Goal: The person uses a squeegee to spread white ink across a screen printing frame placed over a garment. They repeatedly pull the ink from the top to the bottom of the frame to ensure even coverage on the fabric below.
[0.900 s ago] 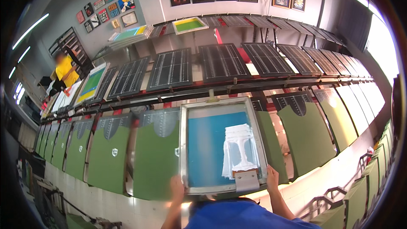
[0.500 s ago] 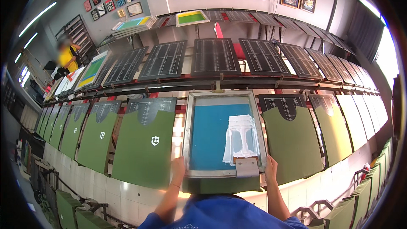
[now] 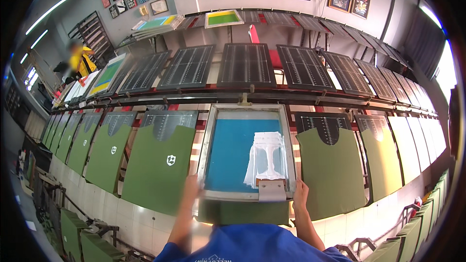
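Observation:
A screen printing frame (image 3: 290, 157) lies tilted in front of me, with a blue mesh and a white ink patch (image 3: 268, 157) at its right. A squeegee (image 3: 272, 190) with a grey metal handle rests on the ink patch's near end and hangs over the near rim. My left hand (image 3: 191, 187), blurred, is closed at the frame's lower left edge. At the lower right edge my right hand (image 3: 301, 192) grips the rim, its fingers partly hidden. Under the frame shows the near end of a green shirt (image 3: 242, 213).
A green shirt (image 3: 155, 174) with a white shield print lies on the left board, a plain green shirt (image 3: 332, 174) on the right one. Bare black boards (image 3: 246, 65) form a row behind a dark rail (image 3: 165, 102). A person in yellow (image 3: 81, 60) stands far left.
The frame's near end has shifted left in the view together with both hands, the squeegee and the ink. The whole view has also moved a little.

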`<state>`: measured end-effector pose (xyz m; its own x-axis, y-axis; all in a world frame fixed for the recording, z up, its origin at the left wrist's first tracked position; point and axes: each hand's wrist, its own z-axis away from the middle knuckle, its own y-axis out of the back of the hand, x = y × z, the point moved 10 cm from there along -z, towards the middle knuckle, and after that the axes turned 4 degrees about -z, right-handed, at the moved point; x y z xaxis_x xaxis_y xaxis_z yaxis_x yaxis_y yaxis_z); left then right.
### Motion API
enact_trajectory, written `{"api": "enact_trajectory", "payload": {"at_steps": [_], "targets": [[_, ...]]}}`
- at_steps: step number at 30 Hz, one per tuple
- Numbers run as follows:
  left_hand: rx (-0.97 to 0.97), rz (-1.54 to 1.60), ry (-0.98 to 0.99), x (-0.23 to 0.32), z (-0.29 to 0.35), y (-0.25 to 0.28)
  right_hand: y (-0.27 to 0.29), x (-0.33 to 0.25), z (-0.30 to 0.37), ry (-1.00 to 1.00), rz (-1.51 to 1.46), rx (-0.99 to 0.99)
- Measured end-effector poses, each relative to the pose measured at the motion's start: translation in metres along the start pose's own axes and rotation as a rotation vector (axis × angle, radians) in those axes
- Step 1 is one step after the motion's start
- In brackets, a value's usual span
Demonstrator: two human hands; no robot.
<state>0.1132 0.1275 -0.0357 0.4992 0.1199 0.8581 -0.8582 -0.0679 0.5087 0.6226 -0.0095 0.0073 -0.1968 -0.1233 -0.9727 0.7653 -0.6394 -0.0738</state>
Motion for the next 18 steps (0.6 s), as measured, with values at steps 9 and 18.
{"api": "enact_trajectory", "payload": {"at_steps": [9, 18], "targets": [[0.313, 0.683, 0.639, 0.006, 0.035, 0.008, 0.009, 0.015, -0.013, 0.073, 0.164, 0.184], [0.493, 0.686, 0.740, -0.005, 0.045, -0.001, 0.017, 0.047, -0.020, 0.042, 0.345, 0.228]]}}
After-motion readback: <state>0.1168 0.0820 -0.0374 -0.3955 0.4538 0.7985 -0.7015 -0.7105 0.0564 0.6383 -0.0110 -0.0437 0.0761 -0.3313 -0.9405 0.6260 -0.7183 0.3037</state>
